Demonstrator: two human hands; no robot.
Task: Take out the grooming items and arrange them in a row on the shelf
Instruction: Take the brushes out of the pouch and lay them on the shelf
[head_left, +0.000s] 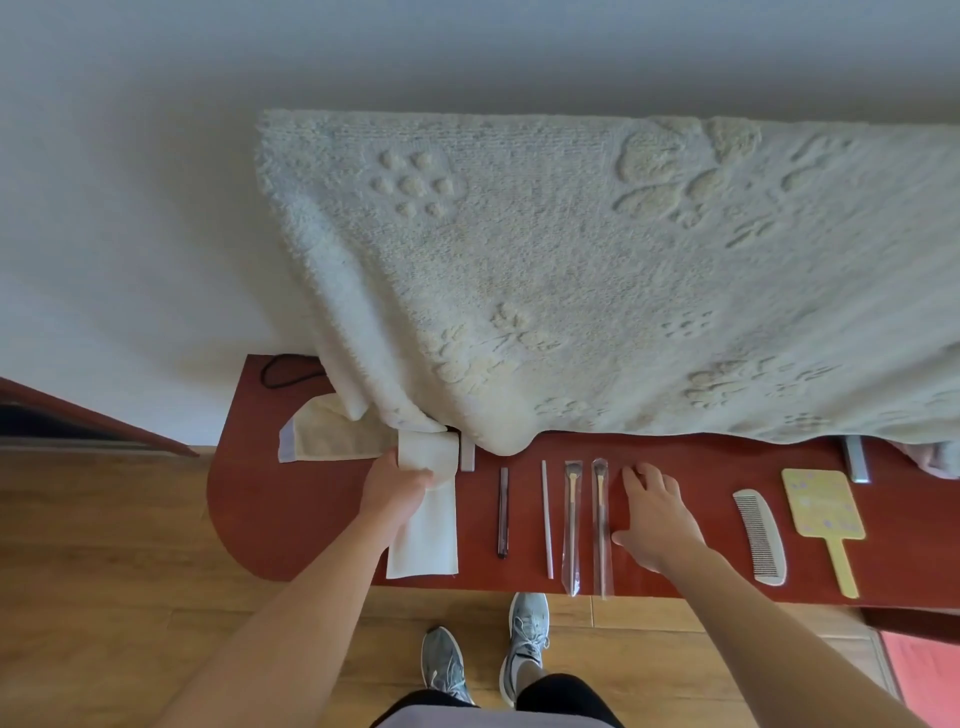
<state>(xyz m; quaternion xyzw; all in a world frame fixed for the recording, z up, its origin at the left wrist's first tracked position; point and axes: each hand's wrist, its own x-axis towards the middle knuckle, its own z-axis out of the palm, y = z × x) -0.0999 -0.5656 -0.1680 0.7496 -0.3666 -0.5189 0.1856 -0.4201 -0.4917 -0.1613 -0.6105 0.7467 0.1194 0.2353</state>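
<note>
Though well advanced by the look of it, probably not finished. Already laid side by side along the red shelf (249, 493): dark pencil (503, 512), white stick (547, 519), first sleeved brush (572, 525), second sleeved brush (601, 525), then, past a gap, comb (760, 538) and yellow hand mirror (823, 514). Over that gap, right hand (660, 517), fingers straight and spread, flat on the wood just beside the second sleeved brush; possibly pressing something clear underneath, cannot tell. At the row's left end, left hand (397, 486) curled round the cream cloth pouch (423, 540), unrolled toward the shelf's front edge. Left to do, at a guess: emptying whatever remains and closing the gap. Pouch's inside not visible. Back of shelf hidden under the hanging pale rug (571, 260); far right end cut off by the frame.
</note>
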